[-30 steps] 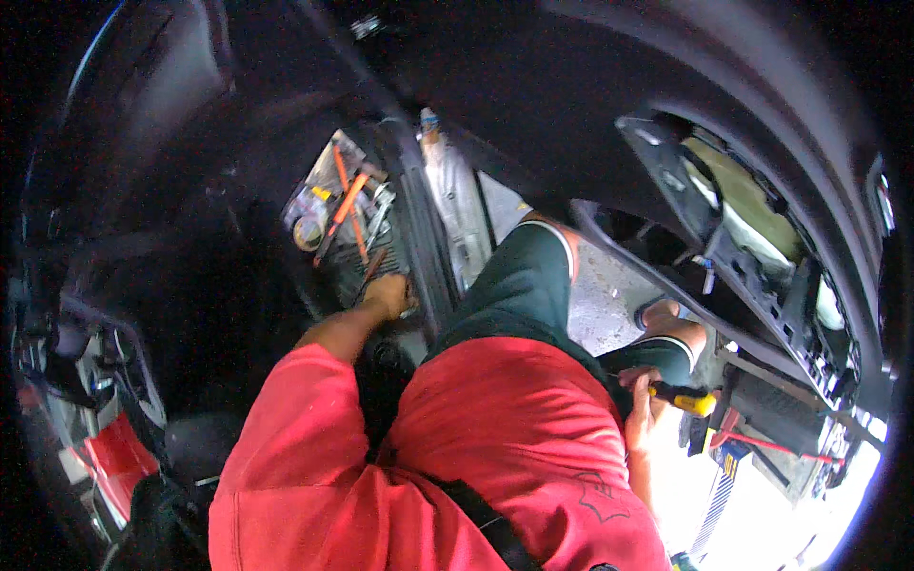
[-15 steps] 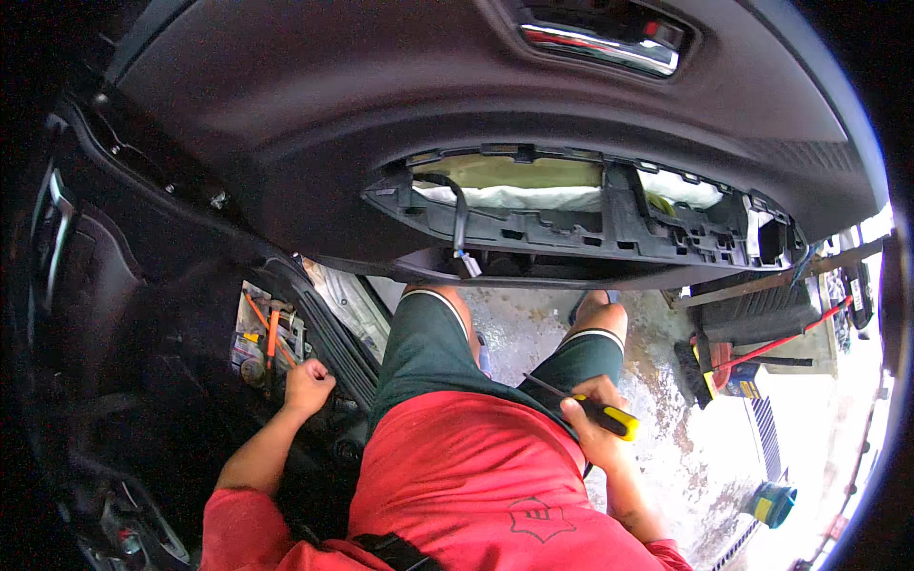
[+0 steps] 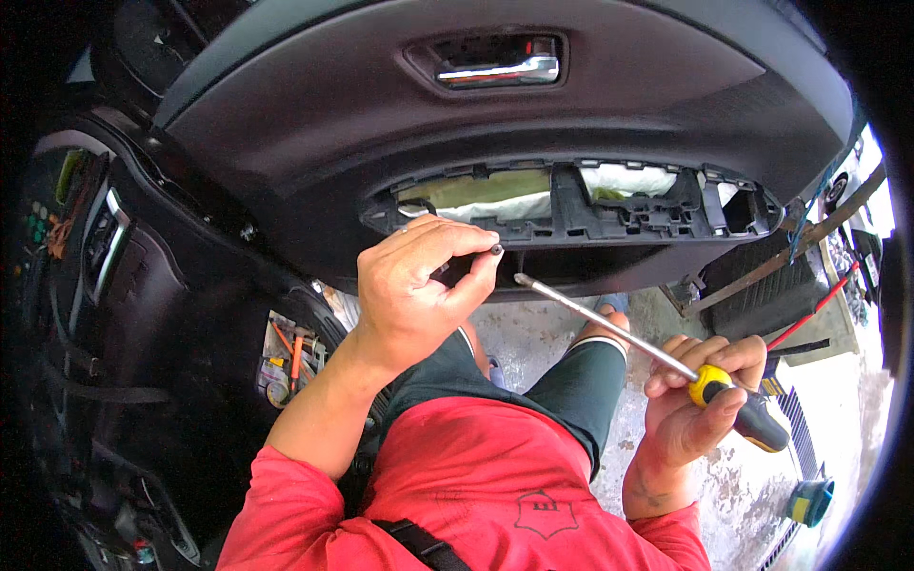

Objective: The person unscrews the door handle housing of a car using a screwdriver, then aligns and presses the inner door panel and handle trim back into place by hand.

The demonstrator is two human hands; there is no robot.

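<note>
Raised in front of the car door panel [image 3: 314, 171], my left hand [image 3: 405, 290] pinches a small dark screw [image 3: 497, 249] between thumb and forefinger, its round end facing outward. My right hand [image 3: 690, 404] grips a screwdriver [image 3: 609, 328] with a yellow and black handle. The metal shaft points up and left; its tip is near the screw but apart from it. Behind my hands, an oblong opening with a black plastic frame [image 3: 619, 214] shows pale padding inside. My left hand hides part of its lower left edge.
A chrome inner door handle [image 3: 500, 69] sits above the opening. Down to the left, a box of tools [image 3: 290, 360] rests beside the dark car interior. Below the door, wet-looking concrete floor [image 3: 514, 328] shows; a teal container [image 3: 809, 502] and a red pole [image 3: 814, 305] are at right.
My left hand has come up from beside the tool box to the door, and the screw now shows in it. My right hand has lifted the screwdriver up and right.
</note>
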